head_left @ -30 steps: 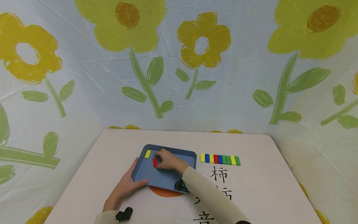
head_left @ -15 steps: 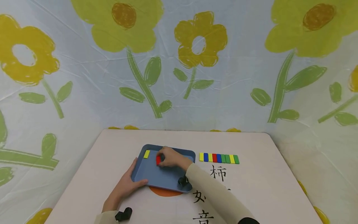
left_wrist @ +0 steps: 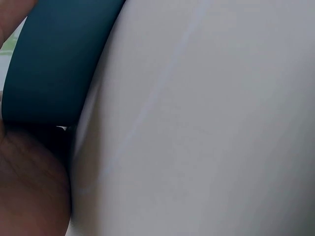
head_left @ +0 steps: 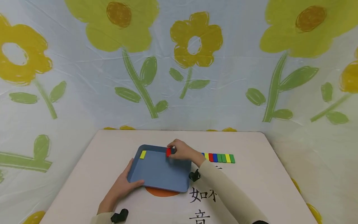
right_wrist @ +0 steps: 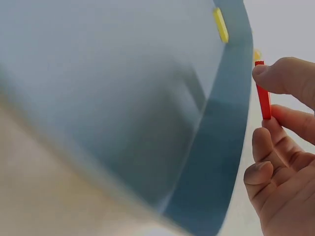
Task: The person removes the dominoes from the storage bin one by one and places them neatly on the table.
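Observation:
My right hand (head_left: pixel 184 151) pinches a small red tile (head_left: pixel 168 152) between thumb and fingers, above the far side of the blue tray (head_left: pixel 159 174). The right wrist view shows the red tile (right_wrist: pixel 263 96) upright, thumb on its upper end and fingertips at its lower end. Inside the tray's far left corner lies a yellow tile (head_left: pixel 143 154). My left hand (head_left: pixel 121 186) rests against the tray's near left corner, thumb along the front rim and fingers straight along the left side. In the left wrist view, the palm (left_wrist: pixel 32 187) sits beside the tray wall (left_wrist: pixel 59 64).
Right of the tray, a row of coloured tiles (head_left: pixel 219 158) lies side by side, its left end hidden by the right hand. Black written characters (head_left: pixel 199 214) and an orange shape (head_left: pixel 162 192) mark the white table. A flower-printed cloth (head_left: pixel 167 93) hangs behind.
My right hand has lifted the red tile from the middle-left of the tray and moved it right and toward the far rim. The left hand keeps its place on the tray; the view has shifted slightly.

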A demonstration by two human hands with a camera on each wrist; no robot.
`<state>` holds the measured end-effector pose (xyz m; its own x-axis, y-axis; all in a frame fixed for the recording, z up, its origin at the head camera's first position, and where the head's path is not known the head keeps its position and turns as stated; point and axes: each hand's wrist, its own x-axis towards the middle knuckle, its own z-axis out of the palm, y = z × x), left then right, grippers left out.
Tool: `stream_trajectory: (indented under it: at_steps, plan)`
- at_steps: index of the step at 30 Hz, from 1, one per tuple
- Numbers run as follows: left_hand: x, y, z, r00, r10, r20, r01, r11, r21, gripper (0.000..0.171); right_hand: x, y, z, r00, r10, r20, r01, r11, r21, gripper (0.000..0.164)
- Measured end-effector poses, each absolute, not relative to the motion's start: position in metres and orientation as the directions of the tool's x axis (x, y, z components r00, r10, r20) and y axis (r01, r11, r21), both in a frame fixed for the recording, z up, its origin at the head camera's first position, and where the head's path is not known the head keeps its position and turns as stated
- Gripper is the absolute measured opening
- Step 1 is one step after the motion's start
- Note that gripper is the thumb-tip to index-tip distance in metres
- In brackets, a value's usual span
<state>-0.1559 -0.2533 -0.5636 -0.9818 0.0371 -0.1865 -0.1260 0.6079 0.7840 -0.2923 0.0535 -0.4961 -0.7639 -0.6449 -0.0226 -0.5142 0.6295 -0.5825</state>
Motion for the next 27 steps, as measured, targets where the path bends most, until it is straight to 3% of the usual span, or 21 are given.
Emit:
stream_trajectory:
  at_steps: [7,17,27]
  plan:
    - [-0.154,-0.256,-0.563,-0.982,0.052,-0.183,-0.112,0.621,0.776,0.121,-0.297,0.084,-0.496,-0.808,-0.588,-0.045,-0.432,0.643,-0.632,0.049]
    - [-0.155,-0.255,-0.562,-0.976,0.048,-0.211,-0.137,0.618,0.774,0.121,-0.296,0.127,-0.503,-0.864,-0.501,-0.053,-0.332,0.644,-0.689,0.037]
    - [-0.155,-0.256,-0.560,-0.980,0.056,-0.191,-0.116,0.621,0.775,0.121,-0.289,0.183,-0.511,-0.910,-0.413,-0.022,-0.302,0.699,-0.649,0.045]
